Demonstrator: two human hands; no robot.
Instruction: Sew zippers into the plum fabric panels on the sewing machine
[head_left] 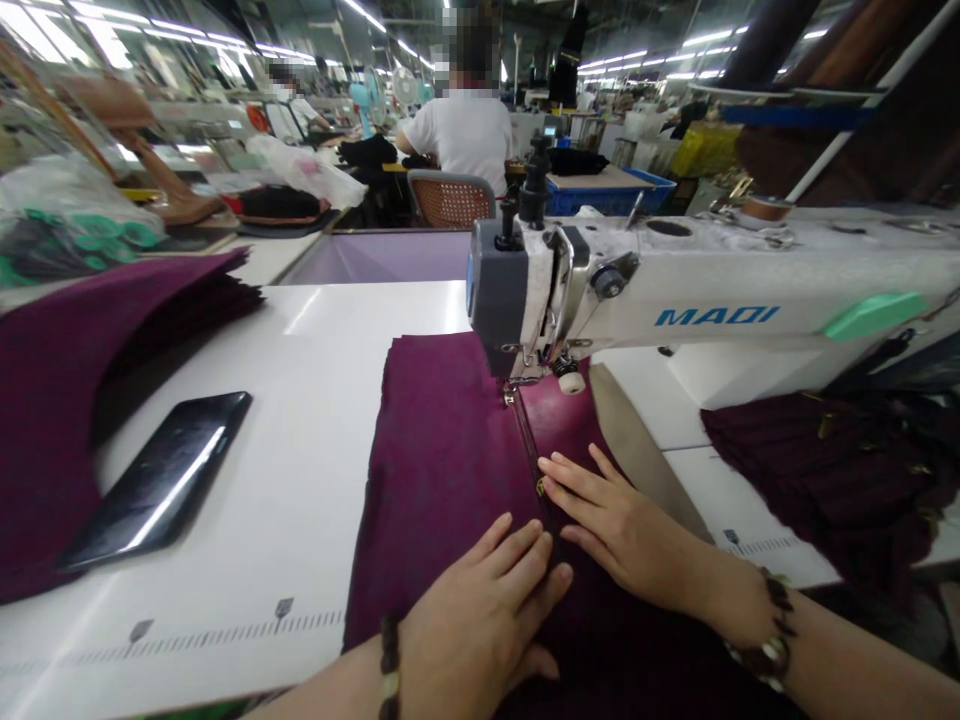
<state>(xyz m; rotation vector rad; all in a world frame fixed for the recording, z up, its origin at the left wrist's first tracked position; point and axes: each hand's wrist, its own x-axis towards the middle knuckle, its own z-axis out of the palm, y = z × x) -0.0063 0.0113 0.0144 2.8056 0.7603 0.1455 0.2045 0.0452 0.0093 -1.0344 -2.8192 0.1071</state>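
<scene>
A dark purple piece of material [435, 450] lies flat on the sewing machine table, its far part under the presser foot [511, 396]. A zipper [527, 437] with a small gold-coloured pull [540, 487] runs along it toward me from the foot. My right hand [619, 520] rests open on the material right of the zipper, fingertips touching the area by the pull. Closer to me, my left hand [491, 605] lies with fingers stretched on the material, its fingertips near the zipper line. Neither hand grips anything. The near end of the zipper is dark and partly hidden.
The sewing machine [675, 290] stands over the right side. A black phone [161, 480] and stacked purple pieces [52, 370] lie left. More dark pieces with zipper pulls [840, 460] sit right. A co-worker [465, 130] sits ahead, near a blue crate [600, 195].
</scene>
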